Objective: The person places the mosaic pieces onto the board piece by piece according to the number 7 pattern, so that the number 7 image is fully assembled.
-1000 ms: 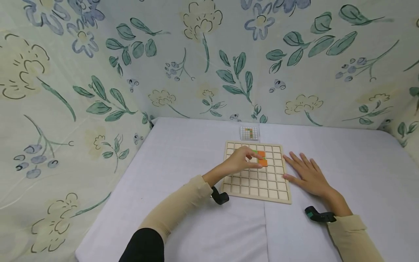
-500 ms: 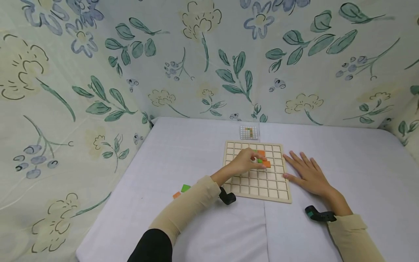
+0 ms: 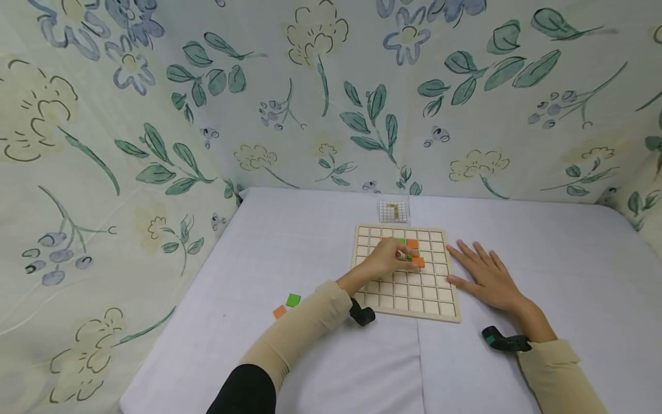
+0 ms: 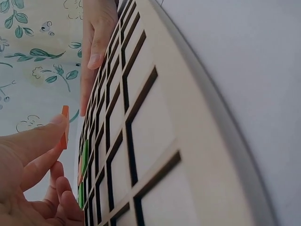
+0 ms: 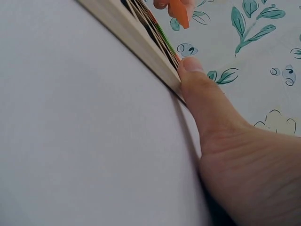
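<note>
Over the wooden grid board (image 3: 395,290), my left hand (image 3: 384,257) pinches a square orange tile (image 3: 418,262) between thumb and fingertips. The left wrist view shows that orange tile (image 4: 65,129) on edge, raised off the grid. Beneath and beside the fingers, an orange tile (image 3: 412,243) and a green tile (image 3: 400,241) sit in upper squares; the hand partly hides other tiles. My right hand (image 3: 486,279) lies flat with fingers spread at the board's right side. In the right wrist view, the right hand's thumb (image 5: 207,103) touches the board's edge (image 5: 141,61).
Left of the board, near the left forearm, a loose green tile (image 3: 293,300) and a loose orange tile (image 3: 280,312) lie on the white cloth (image 3: 222,339). Behind the board lies a small pattern card (image 3: 393,211). A floral curtain (image 3: 310,115) hangs behind the table.
My left hand has shifted slightly right over the board, still pinching the orange tile. The loose tiles, hidden earlier, now show beside the forearm. The right hand stays in place.
</note>
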`<state>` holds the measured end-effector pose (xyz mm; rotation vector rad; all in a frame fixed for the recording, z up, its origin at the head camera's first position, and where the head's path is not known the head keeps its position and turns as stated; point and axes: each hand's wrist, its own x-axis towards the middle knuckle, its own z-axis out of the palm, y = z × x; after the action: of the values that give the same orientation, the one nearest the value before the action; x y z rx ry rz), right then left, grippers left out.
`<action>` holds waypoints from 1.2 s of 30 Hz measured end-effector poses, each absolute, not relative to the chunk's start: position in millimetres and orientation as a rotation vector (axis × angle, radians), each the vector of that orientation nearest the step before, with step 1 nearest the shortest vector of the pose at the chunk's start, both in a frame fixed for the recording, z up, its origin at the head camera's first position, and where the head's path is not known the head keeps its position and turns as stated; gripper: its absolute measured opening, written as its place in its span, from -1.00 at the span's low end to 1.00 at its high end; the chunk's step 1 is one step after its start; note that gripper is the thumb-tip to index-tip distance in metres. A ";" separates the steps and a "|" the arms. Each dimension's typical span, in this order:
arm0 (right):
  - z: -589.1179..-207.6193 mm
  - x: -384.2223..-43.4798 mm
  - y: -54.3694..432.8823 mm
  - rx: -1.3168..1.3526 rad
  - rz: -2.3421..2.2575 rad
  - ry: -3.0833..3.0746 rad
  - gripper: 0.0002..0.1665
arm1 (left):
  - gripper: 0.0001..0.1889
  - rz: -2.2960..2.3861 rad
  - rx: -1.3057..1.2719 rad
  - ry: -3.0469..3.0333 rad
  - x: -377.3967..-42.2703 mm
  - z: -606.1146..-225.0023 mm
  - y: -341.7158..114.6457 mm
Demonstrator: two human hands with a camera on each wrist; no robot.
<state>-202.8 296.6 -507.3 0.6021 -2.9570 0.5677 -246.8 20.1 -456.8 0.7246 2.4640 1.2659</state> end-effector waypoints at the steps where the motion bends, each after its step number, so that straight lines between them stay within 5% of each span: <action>1: -507.2 -202.6 296.4 0.603 0.567 -2.957 -0.04 | -0.70 1.266 0.717 2.465 -246.7 -457.7 20.2; 36: -507.5 -201.9 295.7 0.602 0.574 -2.958 -0.05 | -0.75 1.218 0.731 2.550 -246.3 -471.8 18.6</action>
<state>-201.9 295.7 -507.5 0.6022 -2.9579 0.5740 -246.3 18.6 -471.8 0.7313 2.5502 1.2183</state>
